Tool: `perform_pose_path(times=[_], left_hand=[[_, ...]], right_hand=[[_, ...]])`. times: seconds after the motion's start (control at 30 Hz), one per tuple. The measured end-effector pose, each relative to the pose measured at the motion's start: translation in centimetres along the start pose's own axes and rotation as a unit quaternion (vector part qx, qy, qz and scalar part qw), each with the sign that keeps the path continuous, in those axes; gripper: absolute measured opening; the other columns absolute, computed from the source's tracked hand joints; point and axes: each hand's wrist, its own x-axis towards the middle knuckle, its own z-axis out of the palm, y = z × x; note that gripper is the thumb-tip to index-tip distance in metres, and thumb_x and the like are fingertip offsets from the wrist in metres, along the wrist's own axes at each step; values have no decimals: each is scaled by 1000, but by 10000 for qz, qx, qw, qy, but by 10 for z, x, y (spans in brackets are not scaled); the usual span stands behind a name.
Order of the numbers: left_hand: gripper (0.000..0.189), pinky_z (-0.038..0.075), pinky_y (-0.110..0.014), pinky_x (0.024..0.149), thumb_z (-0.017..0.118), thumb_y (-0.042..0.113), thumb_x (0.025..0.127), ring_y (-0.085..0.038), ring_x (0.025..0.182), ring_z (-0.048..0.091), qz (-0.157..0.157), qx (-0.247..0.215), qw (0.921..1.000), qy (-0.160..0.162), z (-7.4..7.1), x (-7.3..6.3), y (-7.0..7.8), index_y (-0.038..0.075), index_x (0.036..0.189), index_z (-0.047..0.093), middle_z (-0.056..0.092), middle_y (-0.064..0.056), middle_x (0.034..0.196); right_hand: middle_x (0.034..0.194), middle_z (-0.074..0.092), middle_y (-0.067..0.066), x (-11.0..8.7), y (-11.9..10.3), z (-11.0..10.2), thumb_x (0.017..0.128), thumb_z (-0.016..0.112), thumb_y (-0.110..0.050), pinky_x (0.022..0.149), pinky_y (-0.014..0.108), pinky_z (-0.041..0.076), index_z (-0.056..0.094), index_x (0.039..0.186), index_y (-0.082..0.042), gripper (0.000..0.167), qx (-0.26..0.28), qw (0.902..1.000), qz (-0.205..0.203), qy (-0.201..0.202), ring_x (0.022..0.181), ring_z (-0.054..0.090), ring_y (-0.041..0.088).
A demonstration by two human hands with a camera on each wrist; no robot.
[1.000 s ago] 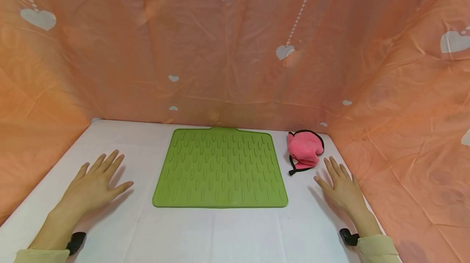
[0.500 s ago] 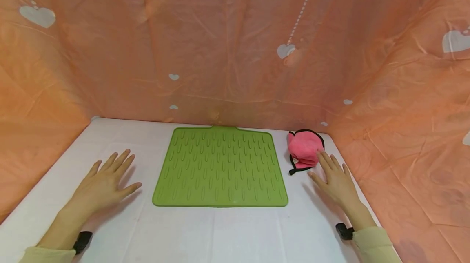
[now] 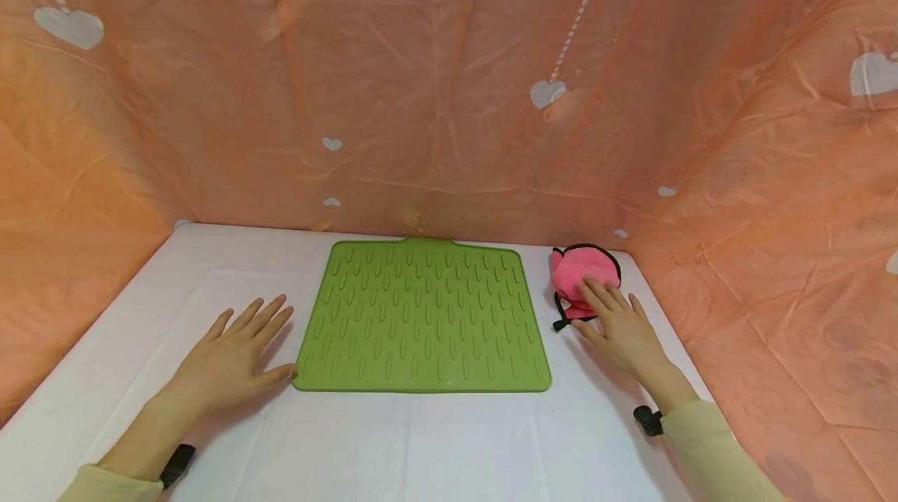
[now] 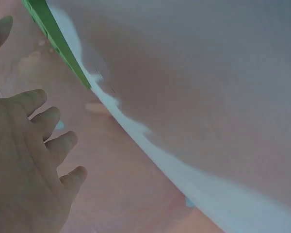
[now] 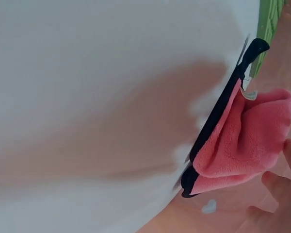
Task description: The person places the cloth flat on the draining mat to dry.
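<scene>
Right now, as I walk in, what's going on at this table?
A person's right hand, fingers extended, is over the near side of a crumpled pink plush cloth with black trim; whether it touches is hard to tell. The left hand, fingers spread, is by the near left corner of a green ridged mat. Nothing is in either hand's grip. The mat lies flat on the white tabletop, with the cloth to its right.

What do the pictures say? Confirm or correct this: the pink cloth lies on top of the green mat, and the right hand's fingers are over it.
The cloth's place is wrong: the head view shows the pink cloth on the white table, right of the green mat. The right hand does have its fingers over it.
</scene>
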Motion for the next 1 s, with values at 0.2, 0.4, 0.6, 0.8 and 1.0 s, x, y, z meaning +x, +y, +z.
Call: perform_pose_path(times=[0.2,0.4,0.6,0.8,1.0], left_hand=[[88,25,-69,116,69,59,91,-46,148,36,207,8,9998,24,4,-1,9,4,156,46,38,-16,164],[85,30,-67,114,71,58,90,-45,145,41,523,104,9983,235,11,-2,11,5,153,50,43,-15,162],[87,30,-66,115,71,60,89,-44,144,42,709,185,9971,203,14,-2,14,3,152,51,44,-15,161],[86,33,-65,113,74,59,87,-43,142,46,835,294,9957,264,15,0,18,3,150,54,48,-15,158],[86,31,-65,116,73,59,88,-41,145,44,786,312,9964,64,14,2,20,4,151,53,46,-14,159]], right_hand=[[166,34,17,9,2,5,101,65,-39,117,73,20,43,158,-6,69,-40,9999,-150,-74,150,28,50],[166,35,16,17,6,7,101,66,-34,116,72,26,44,157,-6,67,-87,9994,-310,-132,148,31,51],[162,39,22,23,11,8,95,75,-22,116,68,31,48,153,0,68,156,9973,-715,-110,145,35,54],[161,40,22,27,16,12,90,80,-13,114,68,33,50,152,-1,71,674,9941,-805,-258,145,33,56],[156,47,22,33,22,17,88,80,-7,110,67,39,55,149,-2,66,674,9932,-943,-145,142,39,54]])
